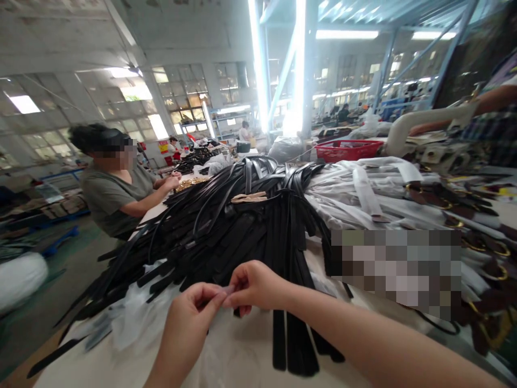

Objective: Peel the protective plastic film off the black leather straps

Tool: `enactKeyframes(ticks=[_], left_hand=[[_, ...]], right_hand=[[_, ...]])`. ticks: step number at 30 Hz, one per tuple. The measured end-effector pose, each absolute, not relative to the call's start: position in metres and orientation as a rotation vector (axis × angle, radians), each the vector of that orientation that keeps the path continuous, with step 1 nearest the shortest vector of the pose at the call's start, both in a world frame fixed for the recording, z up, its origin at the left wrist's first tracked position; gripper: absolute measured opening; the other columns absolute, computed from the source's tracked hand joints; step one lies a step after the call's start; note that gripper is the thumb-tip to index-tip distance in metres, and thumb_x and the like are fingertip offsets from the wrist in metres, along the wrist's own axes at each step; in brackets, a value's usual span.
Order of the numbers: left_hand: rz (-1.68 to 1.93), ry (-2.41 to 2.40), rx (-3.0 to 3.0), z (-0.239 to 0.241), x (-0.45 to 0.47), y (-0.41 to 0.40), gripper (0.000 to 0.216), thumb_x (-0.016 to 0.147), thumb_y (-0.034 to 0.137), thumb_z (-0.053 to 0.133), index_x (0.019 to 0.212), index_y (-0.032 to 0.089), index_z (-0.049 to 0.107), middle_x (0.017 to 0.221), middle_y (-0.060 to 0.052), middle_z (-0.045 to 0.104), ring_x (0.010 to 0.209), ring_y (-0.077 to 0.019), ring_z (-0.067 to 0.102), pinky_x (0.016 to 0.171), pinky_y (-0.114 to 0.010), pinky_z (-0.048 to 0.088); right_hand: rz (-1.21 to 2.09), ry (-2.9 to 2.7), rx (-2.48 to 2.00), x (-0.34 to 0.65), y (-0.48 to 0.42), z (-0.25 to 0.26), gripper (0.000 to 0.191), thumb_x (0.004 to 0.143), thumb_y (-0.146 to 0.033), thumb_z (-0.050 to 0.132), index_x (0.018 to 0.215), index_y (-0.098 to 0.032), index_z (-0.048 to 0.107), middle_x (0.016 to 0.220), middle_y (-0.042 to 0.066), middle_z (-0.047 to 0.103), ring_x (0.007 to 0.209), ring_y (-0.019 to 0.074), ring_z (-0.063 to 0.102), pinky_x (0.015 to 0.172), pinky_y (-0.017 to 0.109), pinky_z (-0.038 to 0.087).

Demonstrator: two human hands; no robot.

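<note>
My left hand (pixel 189 318) and my right hand (pixel 258 286) meet in front of me, thumbs and fingertips pinched together. Between them shows a bit of a small pale, translucent piece (pixel 229 290); its kind is hard to make out. Just beyond my hands spreads a large heap of black belt straps (pixel 226 231), some ends hanging toward me below my right wrist. Crumpled clear plastic (pixel 139 310) lies left of my left hand. A light brown strip (pixel 248 198) rests on top of the heap.
White-wrapped belts (pixel 363 188) with brown ends and gold buckles (pixel 501 247) cover the right side. A red basket (pixel 347 150) stands behind them, near a sewing machine (pixel 432 124). A co-worker (pixel 117 183) works at the table's left edge; another person's arm (pixel 496 99) reaches in from the right.
</note>
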State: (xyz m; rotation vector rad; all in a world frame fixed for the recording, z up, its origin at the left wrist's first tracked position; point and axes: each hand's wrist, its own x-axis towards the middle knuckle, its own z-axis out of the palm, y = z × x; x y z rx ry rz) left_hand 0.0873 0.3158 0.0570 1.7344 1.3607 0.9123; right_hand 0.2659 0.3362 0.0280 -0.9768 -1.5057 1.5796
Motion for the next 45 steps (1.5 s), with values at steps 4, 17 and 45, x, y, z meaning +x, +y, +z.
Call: enactKeyframes(ticks=[4,17,45], left_hand=[[0.956,1.36,1.64,0.052,0.079,0.319,0.026,0.07,0.042,0.069,0.063,0.018,0.062,0.073,-0.005,0.072,0.072,-0.022,0.063,0.068,-0.029,0.046],[1.065,1.328,1.488,0.056,0.075,0.316,0.027,0.058,0.034,0.075,0.059,0.019,0.053,0.058,0.002,0.061,0.057,-0.0141,0.056,0.057,-0.023,0.042],[0.978,1.35,1.572,0.045,0.086,0.319,0.039,0.062,0.033,0.073,0.095,0.015,0.06,0.068,-0.001,0.07,0.069,-0.0205,0.066,0.066,-0.029,0.049]], right_hand=[[0.866,-1.646,-1.108,0.271,0.348,0.027,0.019,0.084,-0.03,0.061,0.097,-0.016,0.067,0.092,0.008,0.069,0.062,0.0129,0.063,0.059,0.026,0.053],[0.365,-1.766,-1.31,0.279,0.357,0.02,0.008,0.083,-0.025,0.062,0.086,-0.018,0.064,0.081,0.004,0.063,0.076,0.0189,0.059,0.073,0.031,0.047],[1.592,-0.849,-1.024,0.265,0.379,0.03,0.032,0.083,-0.028,0.068,0.064,-0.016,0.046,0.047,-0.005,0.056,0.033,0.0008,0.038,0.03,0.008,0.027]])
